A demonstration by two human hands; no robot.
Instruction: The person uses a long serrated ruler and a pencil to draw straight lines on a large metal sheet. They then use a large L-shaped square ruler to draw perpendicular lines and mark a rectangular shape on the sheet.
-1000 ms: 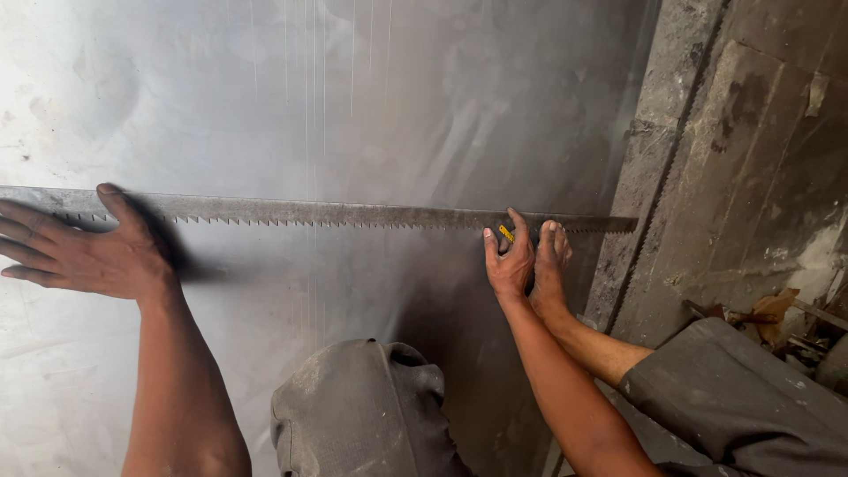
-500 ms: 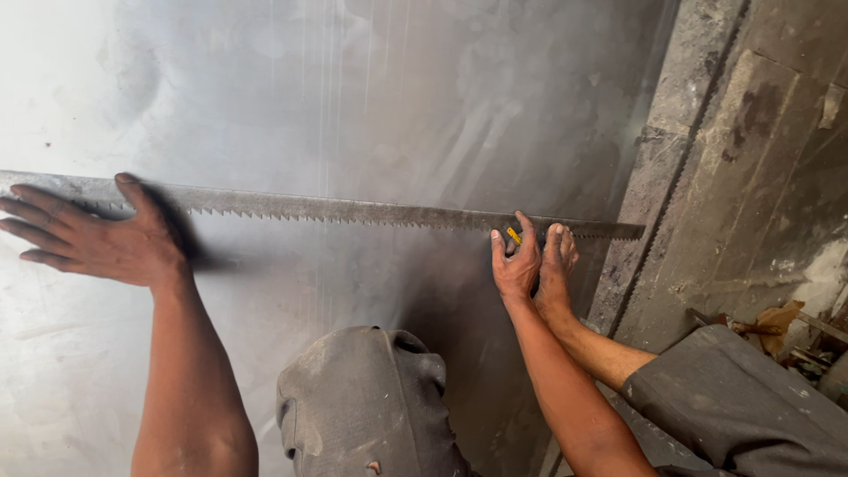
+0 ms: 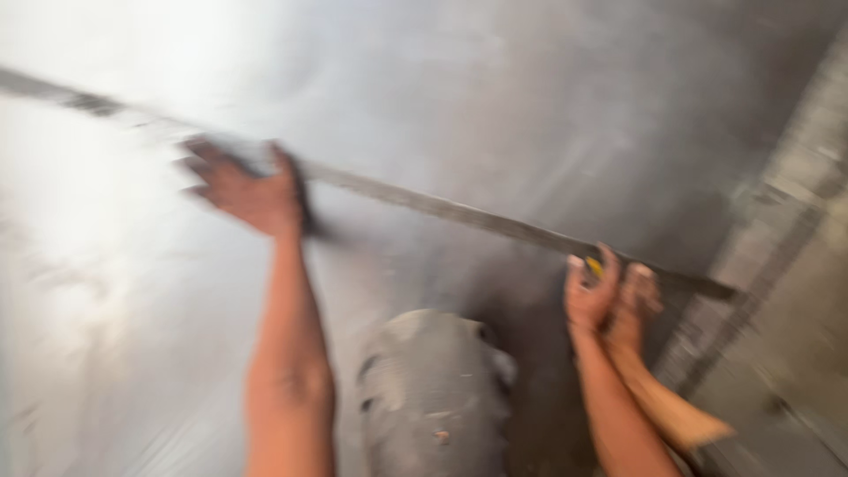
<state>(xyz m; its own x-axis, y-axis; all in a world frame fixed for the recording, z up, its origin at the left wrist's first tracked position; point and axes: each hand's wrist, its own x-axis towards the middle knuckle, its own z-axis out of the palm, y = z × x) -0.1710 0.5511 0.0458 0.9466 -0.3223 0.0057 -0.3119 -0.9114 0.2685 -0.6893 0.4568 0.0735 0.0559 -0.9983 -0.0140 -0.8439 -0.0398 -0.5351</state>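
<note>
One long metal straightedge is lying across the grey sheet, its long axis running from about ten o'clock at the upper left edge down to about four o'clock, where its far end is reaching the sheet's right border beside the concrete ledge. Everything is blurred, so its markings cannot be read.

You are pressing your left hand flat on the straightedge at its left part, fingers spread open and pointing toward nine o'clock, forearm rising straight from six o'clock. Your right hand is sitting against the straightedge near its right end, fingers curled around one small yellow object; what it is cannot be told. A foot is resting just beside that hand, touching it, toes toward twelve o'clock, at the straightedge's lower edge.

One knee in grey cloth is showing between your two arms, at six o'clock.
</note>
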